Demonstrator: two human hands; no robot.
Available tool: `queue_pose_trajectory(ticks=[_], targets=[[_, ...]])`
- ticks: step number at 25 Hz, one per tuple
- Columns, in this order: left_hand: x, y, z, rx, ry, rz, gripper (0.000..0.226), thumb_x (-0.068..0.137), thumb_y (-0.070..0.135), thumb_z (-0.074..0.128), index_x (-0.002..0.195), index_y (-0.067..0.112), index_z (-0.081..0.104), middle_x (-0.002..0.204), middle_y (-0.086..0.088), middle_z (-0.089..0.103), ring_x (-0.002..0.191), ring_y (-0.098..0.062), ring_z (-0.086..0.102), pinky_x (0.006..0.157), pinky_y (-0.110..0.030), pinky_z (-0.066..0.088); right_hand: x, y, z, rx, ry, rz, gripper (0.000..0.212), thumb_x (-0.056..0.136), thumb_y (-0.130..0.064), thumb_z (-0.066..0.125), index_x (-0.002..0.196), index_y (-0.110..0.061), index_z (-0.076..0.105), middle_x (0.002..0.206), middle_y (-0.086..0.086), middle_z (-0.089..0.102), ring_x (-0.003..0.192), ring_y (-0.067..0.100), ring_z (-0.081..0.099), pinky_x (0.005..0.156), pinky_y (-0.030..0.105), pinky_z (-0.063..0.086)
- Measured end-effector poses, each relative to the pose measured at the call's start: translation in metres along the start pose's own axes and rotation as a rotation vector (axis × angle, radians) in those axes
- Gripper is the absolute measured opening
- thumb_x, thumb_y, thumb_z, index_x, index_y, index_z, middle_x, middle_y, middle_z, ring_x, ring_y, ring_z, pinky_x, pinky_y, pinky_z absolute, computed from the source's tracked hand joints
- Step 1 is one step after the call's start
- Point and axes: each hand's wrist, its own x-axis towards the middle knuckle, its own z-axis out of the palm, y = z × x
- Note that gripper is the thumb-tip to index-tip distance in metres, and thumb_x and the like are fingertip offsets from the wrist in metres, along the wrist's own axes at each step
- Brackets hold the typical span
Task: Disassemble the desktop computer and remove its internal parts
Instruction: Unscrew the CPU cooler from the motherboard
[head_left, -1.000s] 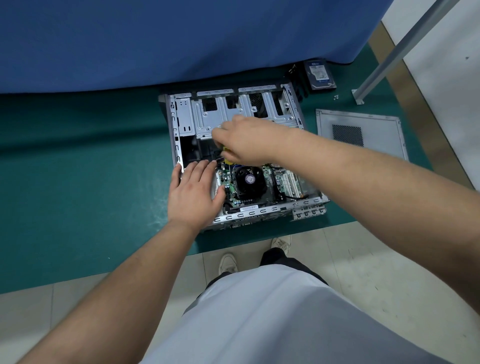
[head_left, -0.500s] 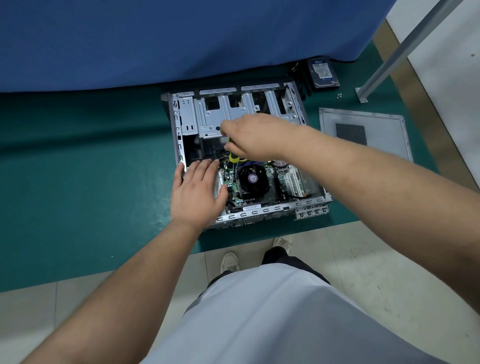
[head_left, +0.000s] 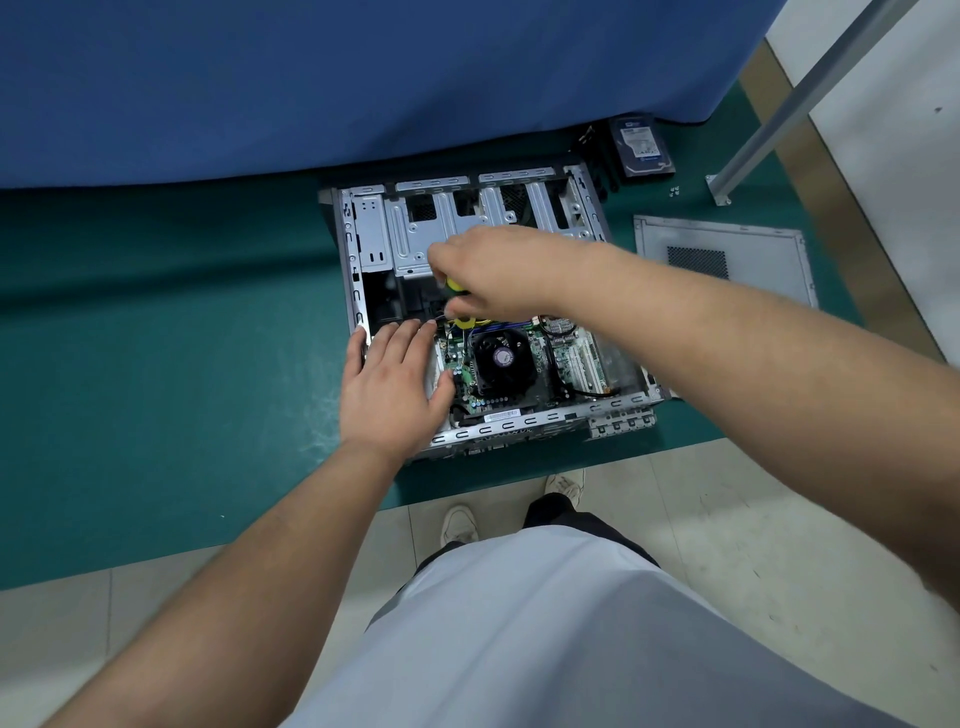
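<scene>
Computer case (head_left: 483, 312) open on its side on green mat (head_left: 156, 338), panel off. Left hand (head_left: 389, 384) flat, fingers straight, pressing case's left edge and board corner. Right hand (head_left: 493, 270) curled round yellow-handled screwdriver (head_left: 457, 286), tip down near top edge of circuit board (head_left: 519, 395); tip itself hidden.

Handling, judged: case sheet steel, stiff, fairly heavy, edges probably sharp; best steadied by rim. Board thin, fragile; best held by edges, not by fan (head_left: 501, 358) or slots. Screws small, easily dropped.

Side panel (head_left: 727, 260) flat on mat, right of case. Hard drive (head_left: 641, 145) beyond, label blue and white, wording too small to read. White barcode sticker at board's near edge, unreadable.
</scene>
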Motion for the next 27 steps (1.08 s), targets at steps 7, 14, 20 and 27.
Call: queue_pose_trajectory(ticks=[7,14,20,27], targets=[[0.000,0.001,0.000,0.005,-0.003,-0.001,0.063,0.100,0.054,0.039,0.154,0.021,0.043,0.155,0.000,0.048,0.147,-0.020,0.037,0.126,-0.050,0.011,-0.009,-0.009,0.006,-0.148,0.143,0.303,0.069,0.095,-0.077,0.026,0.116,-0.021,0.059,0.085,0.007,0.061,0.083,0.032,0.063,0.061,0.034,0.037],[0.001,0.000,0.000,0.003,0.001,0.001,0.063,0.100,0.055,0.038,0.153,0.022,0.044,0.155,0.000,0.049,0.146,-0.021,0.038,0.126,-0.050,0.012,-0.008,0.006,-0.004,-0.100,-0.007,-0.045,0.031,0.095,-0.040,0.046,0.109,-0.013,0.049,0.102,0.011,0.064,0.086,0.032,0.051,0.071,0.041,0.044],[0.000,0.000,0.002,0.003,0.008,-0.003,0.063,0.099,0.055,0.038,0.153,0.022,0.044,0.155,0.001,0.049,0.146,-0.020,0.039,0.126,-0.050,0.012,-0.009,-0.008,0.011,-0.310,0.218,0.270,0.060,0.105,-0.061,0.023,0.119,-0.016,0.059,0.089,0.010,0.068,0.087,0.035,0.068,0.060,0.035,0.034],[0.001,0.000,0.002,0.004,0.013,-0.001,0.064,0.099,0.055,0.037,0.152,0.021,0.045,0.154,0.000,0.050,0.145,-0.020,0.039,0.126,-0.050,0.013,-0.016,-0.001,-0.007,-0.023,-0.058,-0.011,0.042,0.098,-0.050,0.047,0.125,-0.019,0.056,0.112,0.007,0.057,0.111,0.030,0.055,0.079,0.039,0.044]])
